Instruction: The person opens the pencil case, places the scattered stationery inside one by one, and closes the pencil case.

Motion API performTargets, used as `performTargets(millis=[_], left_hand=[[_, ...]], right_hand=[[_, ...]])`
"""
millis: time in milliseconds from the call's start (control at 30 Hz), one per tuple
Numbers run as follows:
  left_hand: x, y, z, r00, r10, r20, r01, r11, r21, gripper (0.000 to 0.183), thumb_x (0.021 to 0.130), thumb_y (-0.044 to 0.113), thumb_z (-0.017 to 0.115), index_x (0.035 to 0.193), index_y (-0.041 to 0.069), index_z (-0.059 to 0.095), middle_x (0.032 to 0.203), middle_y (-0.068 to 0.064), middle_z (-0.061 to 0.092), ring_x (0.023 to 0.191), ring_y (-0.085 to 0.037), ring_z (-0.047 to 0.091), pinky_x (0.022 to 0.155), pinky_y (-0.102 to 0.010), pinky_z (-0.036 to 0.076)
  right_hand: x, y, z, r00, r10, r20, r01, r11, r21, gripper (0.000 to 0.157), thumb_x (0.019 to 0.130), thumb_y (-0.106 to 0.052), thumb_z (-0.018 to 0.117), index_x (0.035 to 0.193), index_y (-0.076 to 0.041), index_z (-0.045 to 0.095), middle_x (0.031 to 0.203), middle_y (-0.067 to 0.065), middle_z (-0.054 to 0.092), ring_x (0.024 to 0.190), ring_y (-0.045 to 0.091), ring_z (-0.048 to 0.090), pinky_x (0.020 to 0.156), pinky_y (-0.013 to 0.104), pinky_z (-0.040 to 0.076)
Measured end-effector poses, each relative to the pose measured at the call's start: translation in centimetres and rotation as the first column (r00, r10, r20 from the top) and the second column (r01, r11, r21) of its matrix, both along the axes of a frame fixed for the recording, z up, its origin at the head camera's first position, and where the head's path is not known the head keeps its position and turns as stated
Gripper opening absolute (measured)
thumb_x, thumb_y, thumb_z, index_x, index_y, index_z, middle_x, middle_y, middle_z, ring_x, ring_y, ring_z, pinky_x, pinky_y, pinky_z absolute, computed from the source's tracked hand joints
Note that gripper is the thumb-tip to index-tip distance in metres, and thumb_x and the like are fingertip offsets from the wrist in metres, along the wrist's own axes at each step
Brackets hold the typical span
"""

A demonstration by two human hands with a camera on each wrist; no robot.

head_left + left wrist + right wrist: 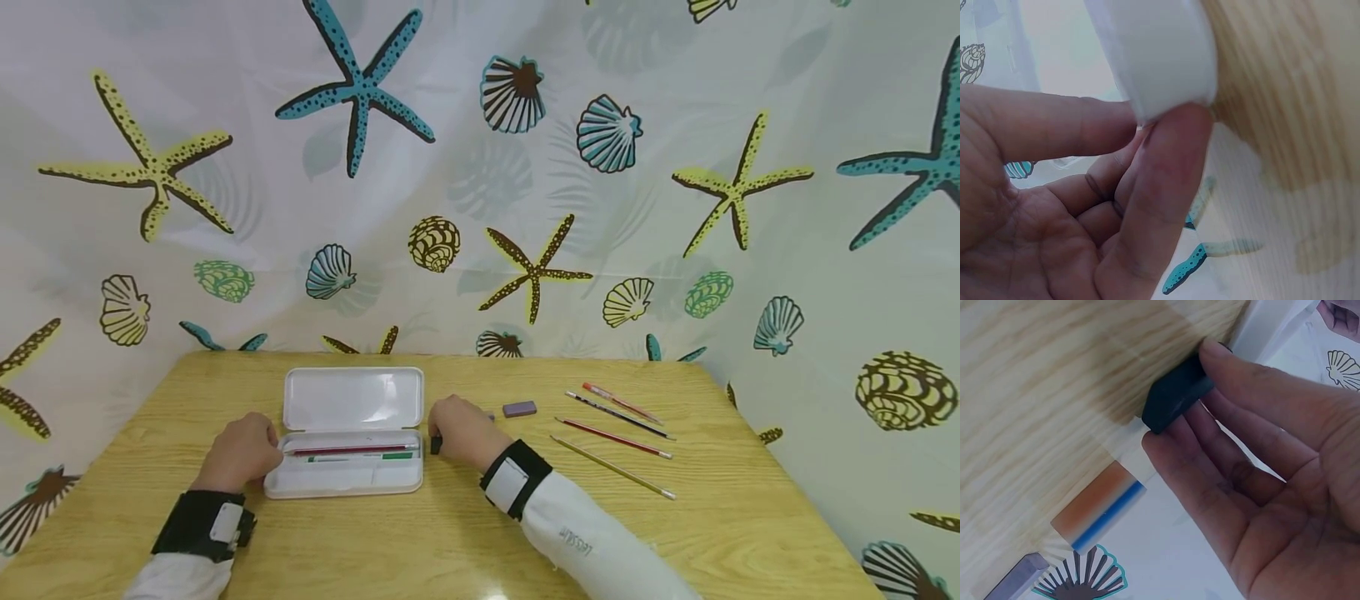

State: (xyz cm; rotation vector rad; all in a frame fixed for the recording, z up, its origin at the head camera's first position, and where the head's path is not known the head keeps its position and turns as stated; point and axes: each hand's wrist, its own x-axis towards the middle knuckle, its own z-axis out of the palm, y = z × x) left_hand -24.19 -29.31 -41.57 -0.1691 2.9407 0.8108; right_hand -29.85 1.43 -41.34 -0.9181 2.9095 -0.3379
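Observation:
A white pencil case lies on the table with its lid raised at the back. Inside it are a red pencil and a green-and-white pen. My left hand pinches the case's left end between thumb and finger, and the case's white wall shows close up in the left wrist view. Beside the right end of the case, my right hand holds a small black block with a slanted end between thumb and fingers, close over the table.
Near my right hand lie an orange, white and blue eraser and a purple-grey eraser. Farther right on the table are an orange pen, a black pencil, a red pencil and a gold pencil. A patterned curtain hangs behind.

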Motion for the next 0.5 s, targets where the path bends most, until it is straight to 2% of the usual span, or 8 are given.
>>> performTargets(millis=[500], left_hand=[[-0.04,0.05,-0.3,1.0,0.002,0.0,-0.002,1.0,-0.004,0.012,0.08,0.001,0.062,0.087,-0.008,0.058,0.078,-0.015,0.057,0.067,-0.027,0.057,0.058,-0.035,0.046]], right_hand=[[-0.14,0.49,-0.34,1.0,-0.004,0.007,0.004,1.0,-0.014,0.02,0.077,0.004,0.083,0.094,-0.006,0.076,0.086,0.001,0.068,0.073,0.01,0.057,0.069,0.024,0.05]])
